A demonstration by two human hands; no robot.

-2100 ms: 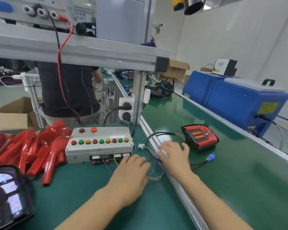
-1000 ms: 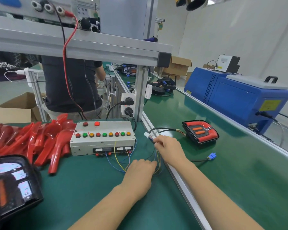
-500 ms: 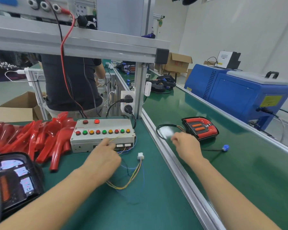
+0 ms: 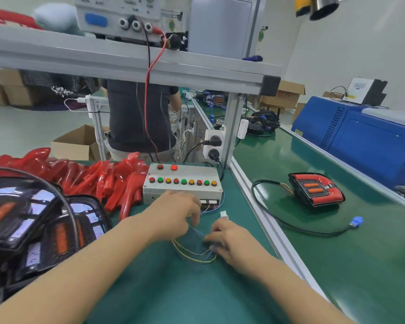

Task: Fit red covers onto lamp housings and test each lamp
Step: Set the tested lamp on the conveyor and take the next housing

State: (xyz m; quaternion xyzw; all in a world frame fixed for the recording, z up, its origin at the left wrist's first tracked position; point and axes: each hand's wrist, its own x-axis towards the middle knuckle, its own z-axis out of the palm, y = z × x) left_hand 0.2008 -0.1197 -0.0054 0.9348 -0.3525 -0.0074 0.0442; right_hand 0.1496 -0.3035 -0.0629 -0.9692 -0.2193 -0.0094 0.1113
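My left hand [image 4: 173, 213] is in front of the grey test box [image 4: 182, 183], its curled fingertips pinching the thin blue and yellow test wires [image 4: 194, 253]. My right hand [image 4: 229, 239] pinches the same wires just to the right, below their white connector [image 4: 223, 214]. A lamp with its red cover fitted [image 4: 316, 190] lies on the conveyor belt, its black cable ending in a blue plug [image 4: 355, 222]. Loose red covers [image 4: 91, 178] are heaped left of the box. Black lamp housings [image 4: 33, 230] fill the near left.
An aluminium rail [image 4: 255, 206] separates my green bench from the conveyor [image 4: 337, 265]. A blue machine [image 4: 365, 141] stands at the right. A person in a dark shirt [image 4: 136, 118] stands behind the frame, beside a cardboard box [image 4: 75, 143]. A power supply [image 4: 119, 17] sits on the overhead shelf.
My right hand came back from the conveyor to the test wires, leaving the lamp and its cable on the belt. My left hand shifted right from the box front onto the wires.
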